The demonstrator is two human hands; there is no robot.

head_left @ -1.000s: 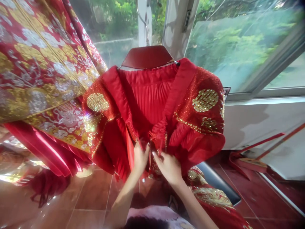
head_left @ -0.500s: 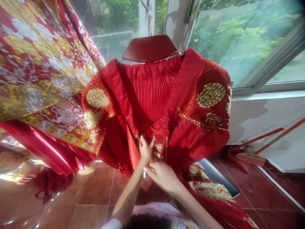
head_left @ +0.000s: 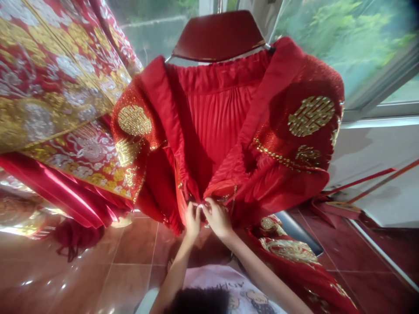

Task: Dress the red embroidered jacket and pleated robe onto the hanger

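Note:
A red jacket (head_left: pixel 278 144) with gold round emblems hangs on a dark red hanger (head_left: pixel 218 37) in front of a window, over a pleated red garment (head_left: pixel 212 109). My left hand (head_left: pixel 192 220) and my right hand (head_left: pixel 216 217) meet at the jacket's front opening, just below the collar's V. Both hands are closed, each pinching one front edge of the jacket, fingertips almost touching. What lies between the fingers is too small to make out.
A second red garment with gold and silver embroidery (head_left: pixel 55 96) hangs at the left, close beside the jacket. Red floor tiles (head_left: pixel 108 279) lie below. A black stool or seat (head_left: pixel 299 237) stands behind the jacket's hem at right. Red sticks (head_left: pixel 363 183) lean on the white wall.
The view has tilted and come closer, so the hanger sits higher. My hands have drawn together at the front opening; the left dropped from the collar edge to meet the right.

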